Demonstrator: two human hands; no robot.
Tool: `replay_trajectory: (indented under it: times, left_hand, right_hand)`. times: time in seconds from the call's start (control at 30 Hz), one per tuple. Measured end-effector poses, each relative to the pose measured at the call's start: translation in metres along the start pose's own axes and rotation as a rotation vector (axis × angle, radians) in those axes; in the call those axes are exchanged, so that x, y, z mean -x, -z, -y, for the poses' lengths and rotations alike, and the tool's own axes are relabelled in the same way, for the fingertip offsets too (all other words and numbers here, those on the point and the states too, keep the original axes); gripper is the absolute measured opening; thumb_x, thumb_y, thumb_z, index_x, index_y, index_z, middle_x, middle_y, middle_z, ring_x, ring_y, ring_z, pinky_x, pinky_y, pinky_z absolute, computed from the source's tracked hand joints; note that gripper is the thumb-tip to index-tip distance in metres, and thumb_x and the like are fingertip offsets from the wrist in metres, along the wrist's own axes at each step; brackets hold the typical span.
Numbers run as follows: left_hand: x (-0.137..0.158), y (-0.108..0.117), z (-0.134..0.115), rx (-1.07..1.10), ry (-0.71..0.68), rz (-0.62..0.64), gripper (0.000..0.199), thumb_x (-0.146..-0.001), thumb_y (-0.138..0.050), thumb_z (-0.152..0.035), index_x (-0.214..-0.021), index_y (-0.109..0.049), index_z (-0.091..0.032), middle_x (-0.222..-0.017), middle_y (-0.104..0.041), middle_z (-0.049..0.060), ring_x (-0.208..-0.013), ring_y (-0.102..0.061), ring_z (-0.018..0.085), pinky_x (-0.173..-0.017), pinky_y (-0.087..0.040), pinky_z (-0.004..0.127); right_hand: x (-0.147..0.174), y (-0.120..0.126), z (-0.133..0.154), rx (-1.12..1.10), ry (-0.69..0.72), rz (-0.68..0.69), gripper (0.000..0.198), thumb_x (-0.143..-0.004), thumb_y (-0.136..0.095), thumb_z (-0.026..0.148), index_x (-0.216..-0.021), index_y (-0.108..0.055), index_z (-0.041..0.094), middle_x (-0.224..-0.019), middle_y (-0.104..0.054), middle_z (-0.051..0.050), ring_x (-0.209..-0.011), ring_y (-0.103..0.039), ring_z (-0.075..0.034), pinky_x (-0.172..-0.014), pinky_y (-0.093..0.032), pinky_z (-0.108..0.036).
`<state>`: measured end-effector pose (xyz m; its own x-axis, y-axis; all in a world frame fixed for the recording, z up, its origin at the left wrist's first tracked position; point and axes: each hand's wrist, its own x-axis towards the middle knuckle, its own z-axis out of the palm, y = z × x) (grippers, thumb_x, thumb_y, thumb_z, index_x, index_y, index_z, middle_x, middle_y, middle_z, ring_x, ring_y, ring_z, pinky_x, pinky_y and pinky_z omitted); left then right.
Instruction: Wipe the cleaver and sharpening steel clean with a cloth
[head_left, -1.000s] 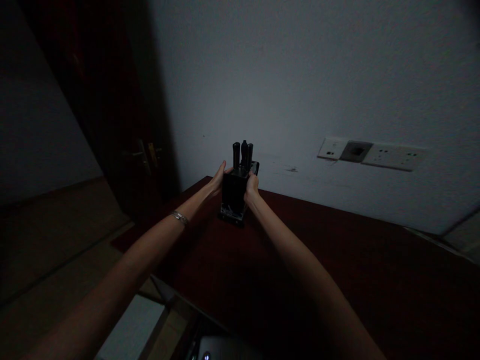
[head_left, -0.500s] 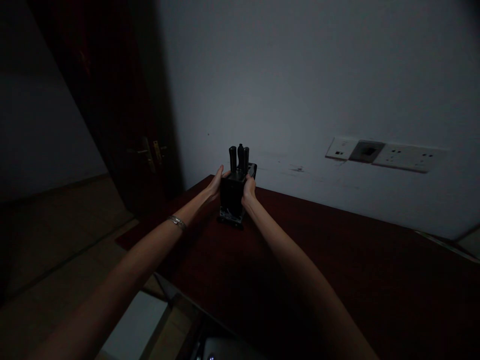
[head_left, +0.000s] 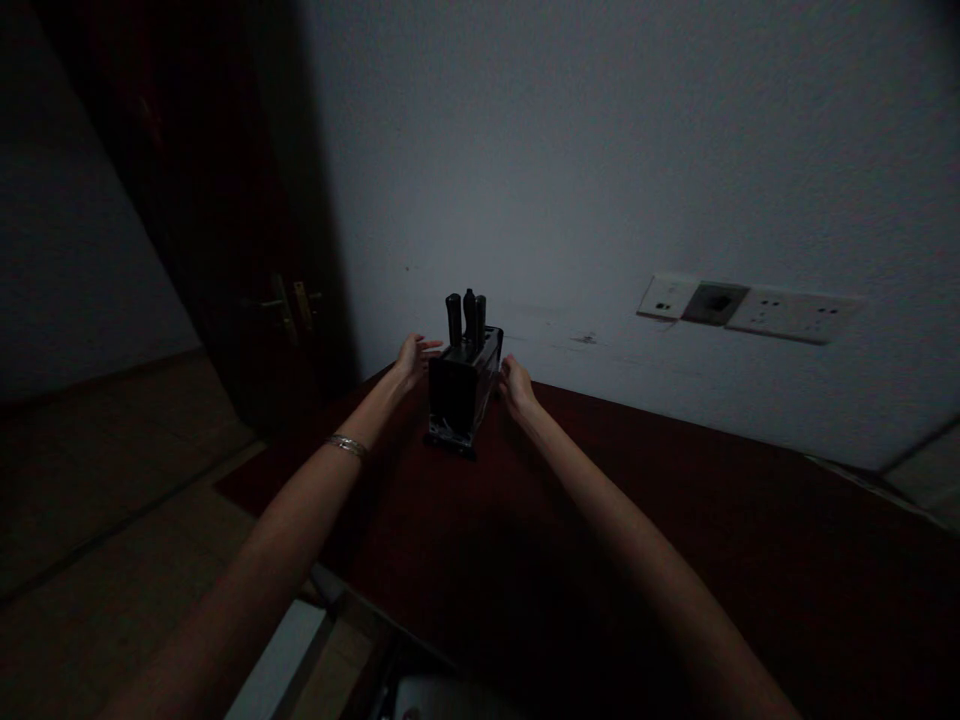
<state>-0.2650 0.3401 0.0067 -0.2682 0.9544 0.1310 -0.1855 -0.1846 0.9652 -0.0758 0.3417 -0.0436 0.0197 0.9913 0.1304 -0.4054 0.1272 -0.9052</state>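
A black knife block (head_left: 452, 397) stands upright on the dark red-brown tabletop (head_left: 450, 520), close to the wall. Several black handles (head_left: 469, 320) stick up from its top. My left hand (head_left: 412, 362), fingers apart, is at the block's left side and holds nothing. On the other side my right hand (head_left: 516, 385) sits a small way off the block, its fingers loosely curved and partly in shadow. A silver bracelet (head_left: 347, 446) circles my left wrist.
Sockets and switches (head_left: 733, 306) run along the pale wall (head_left: 555, 180) to the right. A dark door with a metal handle (head_left: 285, 305) is at the left. Below the table's front edge a white box-like surface (head_left: 281, 655) shows.
Both hands have come away from the knife block's sides, the left moving left and the right moving right. The block stays standing on the tabletop. The view has shifted slightly.
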Motion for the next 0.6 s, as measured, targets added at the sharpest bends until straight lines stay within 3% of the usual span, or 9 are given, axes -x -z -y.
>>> replay_trajectory:
  times: [0.1,0.2,0.27,0.3,0.4,0.53,0.6]
  left_hand:
    - [-0.003,0.001,-0.028,0.036,-0.2,-0.24,0.031,-0.084,-0.023,-0.02,-0.088,-0.052,-0.01,-0.081,-0.057,0.008,-0.078,-0.051,0.015,-0.067,-0.035,0.03]
    - [0.014,-0.014,-0.064,0.093,-0.472,-0.42,0.025,-0.085,-0.022,-0.013,-0.079,-0.046,-0.017,-0.082,-0.051,0.004,-0.078,-0.046,0.011,-0.066,-0.033,0.029]
    - [0.039,-0.04,-0.082,0.138,-0.977,-0.515,0.021,-0.085,-0.032,-0.017,-0.069,-0.045,-0.019,-0.071,-0.046,0.002,-0.067,-0.044,0.012,-0.061,-0.033,0.031]
    - [0.056,-0.059,-0.086,0.15,-1.059,-0.504,0.022,-0.085,-0.033,-0.021,-0.067,-0.045,-0.019,-0.069,-0.044,0.002,-0.066,-0.043,0.012,-0.062,-0.034,0.031]
    - [0.113,-0.129,-0.08,0.139,-1.306,-0.274,0.021,-0.083,-0.037,-0.018,-0.065,-0.048,-0.018,-0.071,-0.043,0.002,-0.073,-0.045,0.012,-0.062,-0.037,0.03]
    - [0.19,-0.227,-0.032,-0.159,-1.342,0.349,0.014,-0.076,-0.039,-0.009,-0.072,-0.05,-0.017,-0.075,-0.05,0.002,-0.077,-0.049,0.013,-0.07,-0.042,0.029]
    - [0.226,-0.267,0.002,-0.316,-1.333,0.684,0.015,-0.075,-0.04,-0.007,-0.076,-0.053,-0.015,-0.083,-0.054,0.004,-0.084,-0.051,0.014,-0.074,-0.044,0.028]
  right_hand:
    - [0.017,0.058,0.03,0.165,-0.017,-0.163,0.017,-0.077,-0.047,0.035,-0.083,-0.057,0.022,-0.095,-0.064,0.001,-0.101,-0.053,-0.015,-0.087,-0.041,-0.03]
    - [0.044,0.128,0.069,0.298,-0.013,-0.253,0.018,-0.074,-0.05,0.032,-0.085,-0.059,0.022,-0.108,-0.061,-0.001,-0.108,-0.051,-0.016,-0.091,-0.04,-0.032]
    - [0.068,0.178,0.097,0.383,-0.007,-0.302,0.017,-0.072,-0.052,0.029,-0.083,-0.061,0.021,-0.112,-0.06,-0.003,-0.111,-0.05,-0.018,-0.093,-0.039,-0.032]
    - [0.082,0.204,0.111,0.425,-0.007,-0.323,0.017,-0.07,-0.054,0.028,-0.083,-0.062,0.021,-0.113,-0.06,-0.004,-0.112,-0.049,-0.019,-0.094,-0.039,-0.033]
    - [0.131,0.284,0.147,0.673,-0.007,-0.396,0.025,-0.067,-0.057,0.03,-0.09,-0.063,0.02,-0.117,-0.059,-0.007,-0.112,-0.05,-0.024,-0.093,-0.041,-0.037]
    - [0.208,0.39,0.184,1.204,0.06,-0.405,0.038,-0.068,-0.055,0.039,-0.099,-0.063,0.02,-0.116,-0.06,-0.009,-0.111,-0.052,-0.027,-0.099,-0.036,-0.039]
    - [0.248,0.437,0.197,1.345,0.017,-0.432,0.037,-0.067,-0.053,0.038,-0.097,-0.064,0.018,-0.111,-0.063,-0.01,-0.108,-0.054,-0.028,-0.097,-0.037,-0.039]
